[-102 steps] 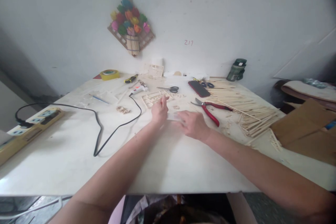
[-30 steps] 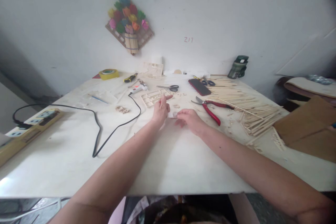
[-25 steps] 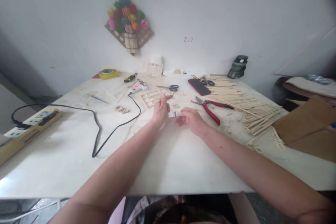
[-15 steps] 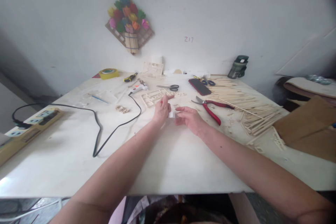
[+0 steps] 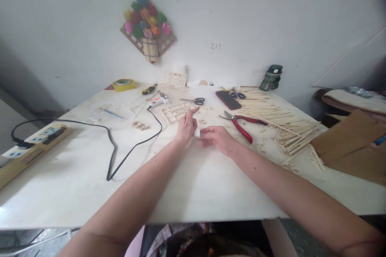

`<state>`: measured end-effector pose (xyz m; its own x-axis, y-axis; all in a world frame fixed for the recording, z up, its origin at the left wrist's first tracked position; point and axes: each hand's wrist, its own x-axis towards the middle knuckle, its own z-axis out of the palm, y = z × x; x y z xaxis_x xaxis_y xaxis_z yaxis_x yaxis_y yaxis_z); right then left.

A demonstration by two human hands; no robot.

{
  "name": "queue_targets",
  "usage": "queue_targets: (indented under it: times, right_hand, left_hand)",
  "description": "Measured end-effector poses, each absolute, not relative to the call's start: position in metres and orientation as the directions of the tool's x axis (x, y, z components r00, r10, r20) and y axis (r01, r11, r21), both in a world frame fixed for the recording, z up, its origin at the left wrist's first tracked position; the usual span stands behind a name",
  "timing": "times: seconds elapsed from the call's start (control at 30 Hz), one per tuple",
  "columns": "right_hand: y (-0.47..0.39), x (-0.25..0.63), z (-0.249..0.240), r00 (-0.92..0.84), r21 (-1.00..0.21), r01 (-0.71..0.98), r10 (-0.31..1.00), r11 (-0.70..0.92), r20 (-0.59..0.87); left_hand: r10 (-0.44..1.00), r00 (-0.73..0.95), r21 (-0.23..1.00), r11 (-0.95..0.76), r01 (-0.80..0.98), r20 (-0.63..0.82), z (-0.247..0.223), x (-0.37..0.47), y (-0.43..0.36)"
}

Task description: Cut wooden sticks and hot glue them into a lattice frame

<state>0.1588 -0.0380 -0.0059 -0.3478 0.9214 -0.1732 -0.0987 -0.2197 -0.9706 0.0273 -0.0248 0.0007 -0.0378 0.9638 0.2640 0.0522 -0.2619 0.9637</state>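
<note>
My left hand [image 5: 187, 126] is held over the middle of the table, its index finger stretched forward and the other fingers curled. A small white piece [image 5: 197, 133], like paper or cloth, sticks out of its curled fingers. From the other side the fingertips of my right hand [image 5: 217, 138] pinch that piece's near edge. Just beyond my left hand lies a flat frame of pale wooden sticks [image 5: 173, 113]. Small wood bits [image 5: 202, 121] lie behind the gap between my hands. Red-handled pruning shears [image 5: 238, 122] rest to the right.
A glue gun [image 5: 159, 101], scissors [image 5: 194, 100] and a phone [image 5: 228, 100] lie farther back. Wooden sticks [image 5: 297, 138] and brown cardboard [image 5: 346, 144] cover the right side. A black cord [image 5: 111, 144] runs left to a power strip [image 5: 37, 144].
My right hand has moved slightly left and its fingers have come together at the white piece. My left hand has stayed nearly in place.
</note>
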Motion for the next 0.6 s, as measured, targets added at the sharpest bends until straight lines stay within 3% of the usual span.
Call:
queue_targets:
  times: [0.13, 0.23, 0.3, 0.37, 0.47, 0.53, 0.6]
  right_hand:
    - [-0.04, 0.165, 0.005, -0.369, -0.983, 0.006, 0.913, -0.186, -0.175]
    - [-0.035, 0.172, 0.021, -0.232, -0.959, 0.256, 0.956, -0.12, -0.181]
    - [-0.027, 0.175, 0.033, -0.092, -0.884, 0.466, 0.992, -0.038, -0.092]
    - [-0.018, 0.173, 0.046, -0.007, -0.738, 0.671, 0.996, 0.075, 0.094]
    - [-0.005, 0.166, 0.061, -0.066, -0.346, 0.909, 0.9, 0.232, 0.43]
    - [0.0, 0.159, 0.069, -0.196, -0.146, 0.942, 0.848, 0.303, 0.493]
    - [0.003, 0.153, 0.073, -0.315, -0.045, 0.924, 0.826, 0.379, 0.467]
  left_hand:
    - [0.954, 0.003, 0.954, -0.298, -0.007, 0.298, 0.001, 0.021, -0.023]
    - [0.963, -0.029, 0.951, -0.27, -0.148, 0.269, 0.002, 0.015, -0.022]
    - [0.966, -0.064, 0.944, -0.259, -0.205, 0.251, 0.005, 0.012, -0.024]
    - [0.967, -0.005, 0.94, -0.25, -0.232, 0.255, 0.009, 0.01, -0.03]
    - [0.9, 0.371, 0.961, -0.15, -0.234, 0.231, 0.015, 0.005, -0.041]
    - [0.86, 0.47, 0.97, -0.102, -0.222, 0.198, 0.017, 0.0, -0.047]
    - [0.853, 0.491, 0.983, -0.118, -0.144, 0.174, 0.018, -0.005, -0.051]
